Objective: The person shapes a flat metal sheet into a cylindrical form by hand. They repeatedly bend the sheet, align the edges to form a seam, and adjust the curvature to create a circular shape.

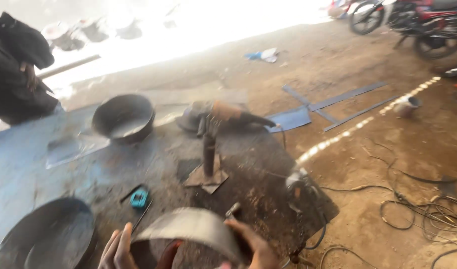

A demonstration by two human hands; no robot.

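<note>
Setting: outdoors on a dirt yard, over a large blue-grey metal sheet (pixel 19 159) lying flat on the ground.
Held piece: curved grey metal band (pixel 188 226), bent like a hoop, low in the middle of the view, just above the sheet.
Right hand (pixel 256 246): fingers wrapped over the band's right end, gripping it.
Left hand (pixel 119 249): at the band's left end, fingers spread fairly wide, touching or nearly touching; blurred, so hold unclear.
Near the hands: small teal object (pixel 139 199) on the sheet, just left of the band.
Beyond the band: upright post on a square base plate (pixel 207 172); behind it an angle grinder (pixel 218 115) lying on its side.
Bowls: dark metal bowl (pixel 124 118) further back; another bowl (pixel 47 234) at lower left.
Right side: tangled cables (pixel 417 209) on the dirt; flat metal strips (pixel 338 99); motorcycle (pixel 417 22) at top right.
Top left: another person in dark clothing (pixel 14 69), well apart.
</note>
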